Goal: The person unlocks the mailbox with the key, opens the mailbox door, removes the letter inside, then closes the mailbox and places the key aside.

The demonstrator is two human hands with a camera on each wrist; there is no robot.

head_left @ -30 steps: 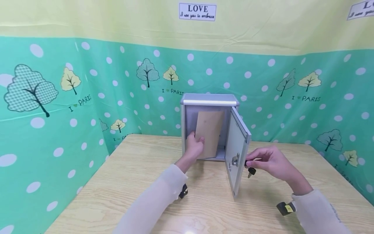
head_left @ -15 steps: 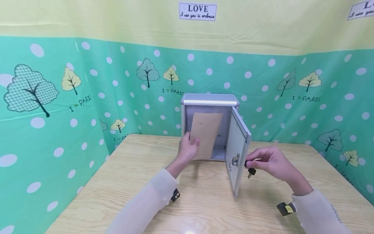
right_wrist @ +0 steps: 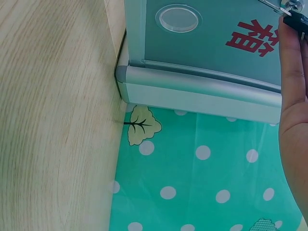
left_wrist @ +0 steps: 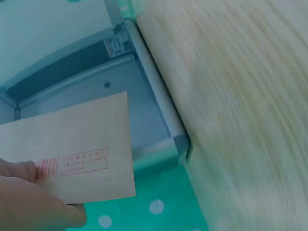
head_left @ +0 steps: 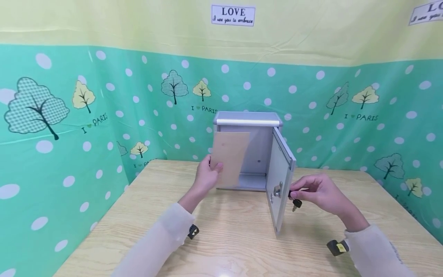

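My left hand point(head_left: 206, 177) grips a brown paper envelope point(head_left: 231, 156) by its left edge, thumb on the near face. The envelope stands roughly upright in front of the left part of a grey metal mailbox point(head_left: 247, 116). Red printing shows on its surface in the left wrist view, where part of the left hand point(left_wrist: 33, 197) is cut off. The mailbox door point(head_left: 282, 169) is swung out to the right. At its outer face my right hand point(head_left: 320, 194) pinches a black-headed key point(right_wrist: 297, 23) at the lock. A second key point(head_left: 296, 204) dangles below the fingers.
The mailbox stands on a wood-grain table point(head_left: 166, 192), towards its back edge. A green and yellow patterned curtain point(head_left: 138, 80) hangs behind and at both sides. The open door juts forward between my two hands. Each sleeve carries a black wrist device point(head_left: 337, 247).
My left hand has drawn the envelope leftward and out of the mailbox, uncovering more of the inside. The right hand and the door have stayed almost still.
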